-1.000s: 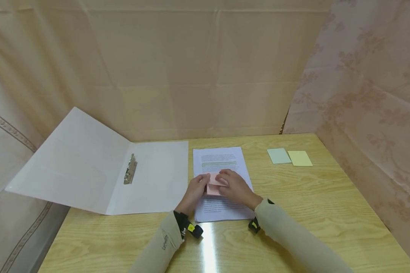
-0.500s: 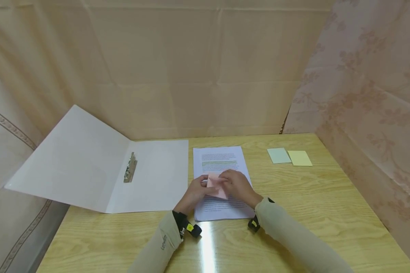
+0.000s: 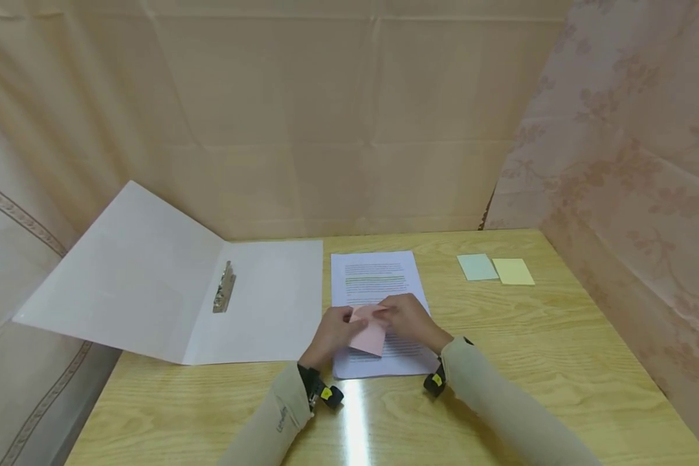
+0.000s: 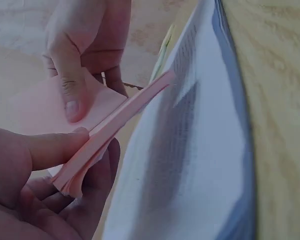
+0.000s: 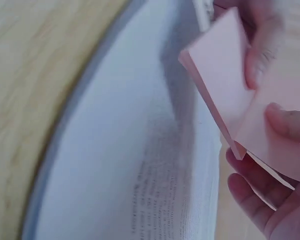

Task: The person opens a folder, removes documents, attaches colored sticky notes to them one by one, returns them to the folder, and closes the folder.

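Note:
A pad of pink sticky notes [image 3: 371,342] is held over a stack of printed paper [image 3: 375,260]. My left hand [image 3: 332,335] grips the pad, its thumb on the top face and its fingers underneath. My right hand [image 3: 410,318] pinches a pink sheet [image 5: 277,132] under its thumb. In the right wrist view that sheet stands at an angle to the pad [image 5: 222,75], meeting it along one edge. The left wrist view shows the pad's thick side, its lower leaves fanned and curled at one corner. Whether the sheet is fully separate, I cannot tell.
An open white folder [image 3: 279,298] with a metal clip [image 3: 224,289] lies to the left, its cover raised. Pale green [image 3: 476,266] and yellow [image 3: 513,272] sticky notes lie at the back right of the wooden table [image 3: 536,362]. Curtains hang behind and at both sides.
The pink pad has turned and shifted slightly toward me between my hands. My right fingers have moved from over the pad to pinching a sheet at its right side.

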Available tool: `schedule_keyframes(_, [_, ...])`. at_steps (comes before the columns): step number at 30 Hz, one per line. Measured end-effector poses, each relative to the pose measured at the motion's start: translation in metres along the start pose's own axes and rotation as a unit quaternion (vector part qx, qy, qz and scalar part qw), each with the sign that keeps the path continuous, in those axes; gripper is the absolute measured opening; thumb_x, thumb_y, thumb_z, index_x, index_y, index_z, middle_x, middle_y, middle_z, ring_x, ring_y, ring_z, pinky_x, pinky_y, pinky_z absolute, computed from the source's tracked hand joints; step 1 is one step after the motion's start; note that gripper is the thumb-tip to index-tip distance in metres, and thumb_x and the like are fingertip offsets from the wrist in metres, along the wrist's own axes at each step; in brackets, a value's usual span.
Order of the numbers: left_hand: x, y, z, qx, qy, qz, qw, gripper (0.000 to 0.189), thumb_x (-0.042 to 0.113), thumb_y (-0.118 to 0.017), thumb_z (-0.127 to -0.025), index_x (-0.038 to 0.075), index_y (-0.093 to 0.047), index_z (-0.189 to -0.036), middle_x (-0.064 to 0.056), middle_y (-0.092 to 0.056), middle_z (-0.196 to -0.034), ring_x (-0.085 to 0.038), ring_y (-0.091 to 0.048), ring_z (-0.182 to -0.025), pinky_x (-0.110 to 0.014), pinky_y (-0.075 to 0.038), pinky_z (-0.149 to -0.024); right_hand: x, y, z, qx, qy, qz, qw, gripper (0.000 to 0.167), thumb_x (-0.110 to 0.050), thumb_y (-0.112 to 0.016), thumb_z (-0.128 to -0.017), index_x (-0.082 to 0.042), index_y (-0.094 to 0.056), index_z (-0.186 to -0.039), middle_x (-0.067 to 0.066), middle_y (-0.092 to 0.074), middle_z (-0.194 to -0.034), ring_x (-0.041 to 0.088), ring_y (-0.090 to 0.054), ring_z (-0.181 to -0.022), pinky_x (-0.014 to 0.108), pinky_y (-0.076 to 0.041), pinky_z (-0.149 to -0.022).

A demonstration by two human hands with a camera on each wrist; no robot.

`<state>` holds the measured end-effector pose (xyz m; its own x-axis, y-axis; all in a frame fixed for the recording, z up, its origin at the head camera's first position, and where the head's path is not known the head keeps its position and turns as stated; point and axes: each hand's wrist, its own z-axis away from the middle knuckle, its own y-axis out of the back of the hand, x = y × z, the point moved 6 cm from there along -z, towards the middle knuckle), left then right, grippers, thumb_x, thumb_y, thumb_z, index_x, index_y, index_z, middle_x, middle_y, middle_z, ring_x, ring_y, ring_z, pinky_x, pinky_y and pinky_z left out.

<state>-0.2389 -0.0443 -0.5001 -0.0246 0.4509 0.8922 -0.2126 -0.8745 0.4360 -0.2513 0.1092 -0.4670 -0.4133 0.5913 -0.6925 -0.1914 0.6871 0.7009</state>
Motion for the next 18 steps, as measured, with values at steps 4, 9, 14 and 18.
schedule_keyframes(4, [0.01,0.003,0.004,0.005,-0.015,-0.035,0.9993,0.021,0.018,-0.067,-0.088,-0.001,-0.071,-0.095,-0.011,-0.07,-0.085,-0.015,-0.056,-0.068,-0.026,-0.045,-0.06,0.005,0.007,-0.003,0.003,-0.041,-0.042,0.9983,0.013,-0.013,-0.071,-0.086,-0.003,-0.076,-0.08,0.005,-0.07,-0.071,0.008,-0.046,-0.06,0.021,-0.038,-0.057])
schedule_keyframes(9, [0.016,0.005,0.005,0.015,-0.002,-0.048,0.9987,0.024,0.018,-0.067,-0.088,-0.001,-0.071,-0.102,-0.011,-0.071,-0.089,-0.015,-0.056,-0.07,-0.026,-0.045,-0.061,0.01,0.014,-0.005,0.009,-0.069,-0.056,0.996,0.026,-0.016,-0.071,-0.086,-0.001,-0.068,-0.066,-0.003,-0.053,-0.058,0.01,-0.04,-0.057,0.021,-0.033,-0.055])
schedule_keyframes(14, [0.021,0.005,0.008,0.02,0.0,-0.053,0.9984,0.026,0.018,-0.066,-0.089,-0.001,-0.07,-0.107,-0.013,-0.072,-0.095,-0.016,-0.057,-0.073,-0.027,-0.047,-0.064,0.025,0.024,-0.003,0.015,-0.169,-0.122,0.9779,0.024,-0.018,-0.07,-0.088,0.002,-0.072,-0.075,-0.002,-0.059,-0.066,0.012,-0.044,-0.065,0.024,-0.037,-0.061])
schedule_keyframes(18, [0.018,0.011,0.011,0.031,0.011,-0.043,0.9985,0.027,0.019,-0.065,-0.09,0.001,-0.068,-0.109,-0.013,-0.071,-0.1,-0.017,-0.057,-0.076,-0.028,-0.047,-0.067,0.036,0.042,-0.002,0.066,-0.225,-0.156,0.9595,0.026,-0.021,-0.066,-0.092,0.004,-0.073,-0.089,0.004,-0.069,-0.083,0.013,-0.055,-0.074,0.034,-0.049,-0.072])
